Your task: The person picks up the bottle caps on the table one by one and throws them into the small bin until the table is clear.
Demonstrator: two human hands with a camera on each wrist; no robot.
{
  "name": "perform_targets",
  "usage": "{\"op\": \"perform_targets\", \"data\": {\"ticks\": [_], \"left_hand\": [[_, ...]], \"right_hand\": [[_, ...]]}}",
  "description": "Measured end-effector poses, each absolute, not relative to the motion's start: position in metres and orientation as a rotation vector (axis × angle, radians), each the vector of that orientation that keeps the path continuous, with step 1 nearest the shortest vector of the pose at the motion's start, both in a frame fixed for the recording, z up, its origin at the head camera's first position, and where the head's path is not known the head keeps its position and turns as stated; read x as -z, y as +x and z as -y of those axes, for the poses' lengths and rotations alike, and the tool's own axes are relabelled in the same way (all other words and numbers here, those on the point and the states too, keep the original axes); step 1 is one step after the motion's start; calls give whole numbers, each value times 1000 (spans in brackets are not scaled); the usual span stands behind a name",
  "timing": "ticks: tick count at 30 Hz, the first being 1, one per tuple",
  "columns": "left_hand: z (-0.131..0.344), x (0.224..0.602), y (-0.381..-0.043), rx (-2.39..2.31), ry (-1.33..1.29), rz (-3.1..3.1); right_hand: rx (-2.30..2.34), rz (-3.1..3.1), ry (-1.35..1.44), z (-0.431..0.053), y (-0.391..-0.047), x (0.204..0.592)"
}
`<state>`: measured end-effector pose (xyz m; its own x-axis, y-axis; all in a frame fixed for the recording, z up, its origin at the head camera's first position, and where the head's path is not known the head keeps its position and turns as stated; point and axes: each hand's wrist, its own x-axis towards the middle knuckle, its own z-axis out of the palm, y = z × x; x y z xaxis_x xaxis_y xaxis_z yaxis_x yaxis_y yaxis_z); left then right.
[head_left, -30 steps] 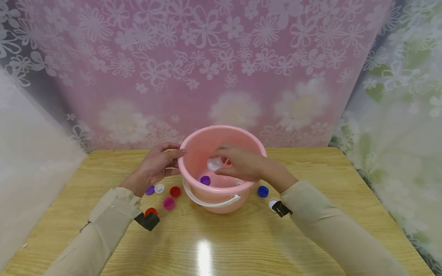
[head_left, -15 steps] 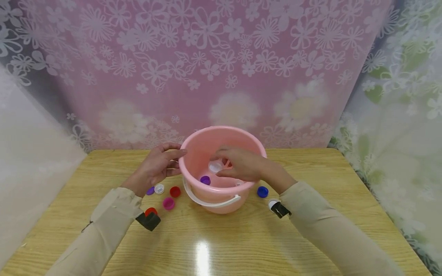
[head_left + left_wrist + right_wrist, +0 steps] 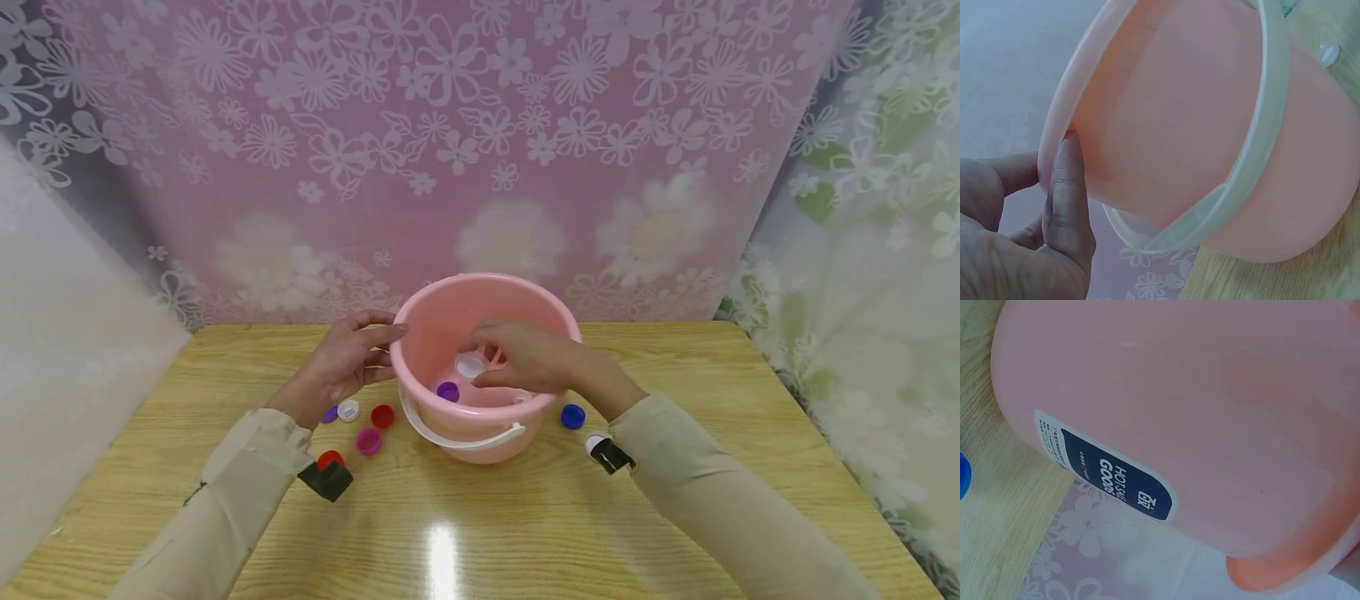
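The pink bucket (image 3: 480, 433) stands on the table with its white handle (image 3: 457, 442) hanging down at the front. At the bucket's left rim, my left hand (image 3: 345, 358) grips the edge, thumb over the top and fingers outside; the left wrist view shows this pinch close up. My right hand (image 3: 525, 358) reaches down inside the bucket. A white round cap (image 3: 471, 364) sits between its thumb and fingertips, seemingly pinched, its far side partly covered. Below it lies a purple bottle cap (image 3: 447, 392). The right wrist view shows only the bucket's outside, with a label (image 3: 1113, 469).
Left of the bucket lie several caps on the wooden table (image 3: 390, 533): white (image 3: 348, 410), red (image 3: 382, 416), magenta (image 3: 368, 442), another red (image 3: 330, 459) and purple (image 3: 330, 414). On the right are a blue cap (image 3: 572, 416) and a white cap (image 3: 595, 442). A floral curtain (image 3: 480, 167) hangs behind.
My right hand's fingertips have dropped slightly, and the white cap between them has shifted a little down and right. My left hand stays on the rim.
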<state>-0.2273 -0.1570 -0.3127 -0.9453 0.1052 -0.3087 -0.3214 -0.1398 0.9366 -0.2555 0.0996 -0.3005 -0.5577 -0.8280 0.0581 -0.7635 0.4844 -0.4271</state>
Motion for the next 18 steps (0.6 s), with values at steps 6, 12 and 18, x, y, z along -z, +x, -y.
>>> {"op": "perform_targets", "data": {"ticks": [6, 12, 18], "left_hand": [[156, 314, -228, -2184, -233, -1826], [155, 313, -229, -2186, -214, -1829], [157, 314, -228, -2194, -235, -1810]], "right_hand": [[637, -2588, -1358, -101, -254, 299], [815, -2623, -1363, -105, -254, 299], [1108, -2775, -1515, -107, -255, 302]]}}
